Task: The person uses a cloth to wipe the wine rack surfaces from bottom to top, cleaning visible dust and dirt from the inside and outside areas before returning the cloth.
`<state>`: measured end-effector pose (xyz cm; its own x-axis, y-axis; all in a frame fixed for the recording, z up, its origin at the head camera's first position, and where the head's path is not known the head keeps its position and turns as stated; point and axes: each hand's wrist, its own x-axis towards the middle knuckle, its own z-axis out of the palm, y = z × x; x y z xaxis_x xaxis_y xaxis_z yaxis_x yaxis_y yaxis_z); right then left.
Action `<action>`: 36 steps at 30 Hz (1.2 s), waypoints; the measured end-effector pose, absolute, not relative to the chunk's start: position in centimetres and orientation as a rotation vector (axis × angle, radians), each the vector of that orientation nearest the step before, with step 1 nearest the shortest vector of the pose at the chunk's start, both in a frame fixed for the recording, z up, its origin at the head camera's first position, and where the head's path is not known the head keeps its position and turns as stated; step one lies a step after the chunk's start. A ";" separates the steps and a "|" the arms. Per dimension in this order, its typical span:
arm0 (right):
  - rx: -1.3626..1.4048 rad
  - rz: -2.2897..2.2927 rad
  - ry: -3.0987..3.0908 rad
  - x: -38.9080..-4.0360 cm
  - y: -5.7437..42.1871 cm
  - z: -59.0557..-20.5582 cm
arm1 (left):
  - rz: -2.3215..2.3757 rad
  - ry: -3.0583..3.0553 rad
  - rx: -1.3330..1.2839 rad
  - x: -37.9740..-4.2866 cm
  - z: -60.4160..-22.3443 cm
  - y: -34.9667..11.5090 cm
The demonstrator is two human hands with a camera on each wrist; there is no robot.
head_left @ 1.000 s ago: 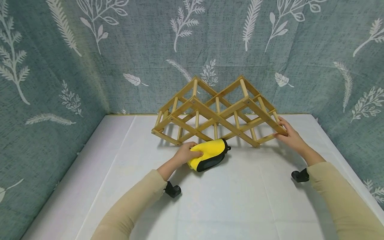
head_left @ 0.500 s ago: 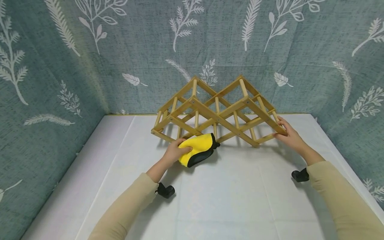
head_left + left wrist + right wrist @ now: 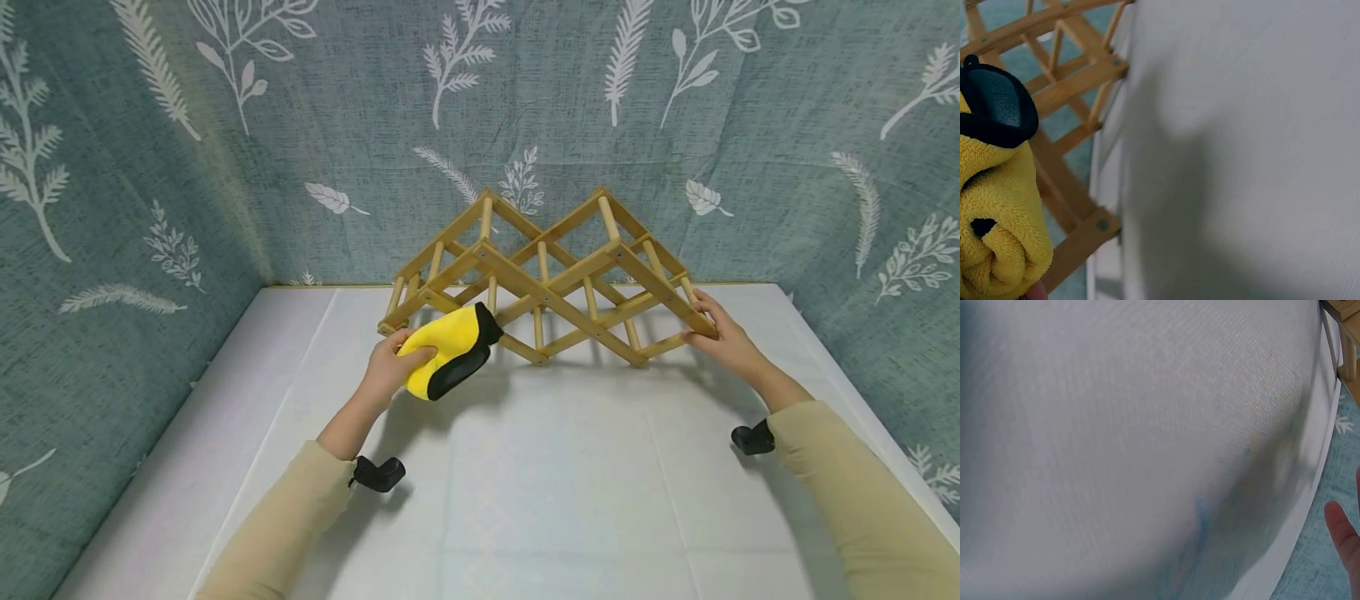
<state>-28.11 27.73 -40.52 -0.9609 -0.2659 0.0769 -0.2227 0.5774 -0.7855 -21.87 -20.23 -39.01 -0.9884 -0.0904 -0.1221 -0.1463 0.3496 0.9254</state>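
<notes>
My left hand [image 3: 387,367] grips a rolled yellow plush towel [image 3: 444,342] with black trim, in front of the rack's lower left part. In the left wrist view the towel [image 3: 1000,212] shows its coiled end, a grey patch and a small black loop; a bit of fingertip peeks out below it. Behind stands a zigzag wooden wine rack [image 3: 547,296] made of crossed slats and round dowels. At the rack's right end my right hand [image 3: 723,337] holds the slat corner, thumb in front and fingers behind. In the right wrist view only the thumb [image 3: 1341,531] and a sliver of finger show.
White cloth covers the table [image 3: 555,483]. A blue-green curtain [image 3: 375,108] with white leaf patterns rises directly behind the rack and along both sides. Black wrist cameras [image 3: 378,473] hang under both sleeves.
My left hand has carried the towel leftward and slightly up, away from the rack's lower middle. The right hand and the rack have stayed in place.
</notes>
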 end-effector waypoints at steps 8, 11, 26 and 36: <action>-0.442 -1.378 2.745 -28.1 27.7 -40.7 | 1.821 2.565 -0.351 -21.5 -36.7 -23.1; -0.435 -1.378 2.748 -28.1 27.8 -40.8 | 1.844 2.588 -0.392 -21.3 -36.0 -24.0; -0.423 -1.345 2.757 -28.2 27.9 -40.8 | 2.141 2.543 -0.453 -19.3 -34.8 -24.4; -0.460 -1.329 2.749 -28.3 28.1 -40.7 | 2.049 2.484 -0.021 -18.1 -37.8 -15.3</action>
<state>-28.35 28.06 -40.67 -0.9541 -0.2883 0.0805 -0.2422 0.5855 -0.7736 -18.09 -15.32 -37.76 -0.9968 -0.0598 0.0523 0.0400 0.1917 0.9806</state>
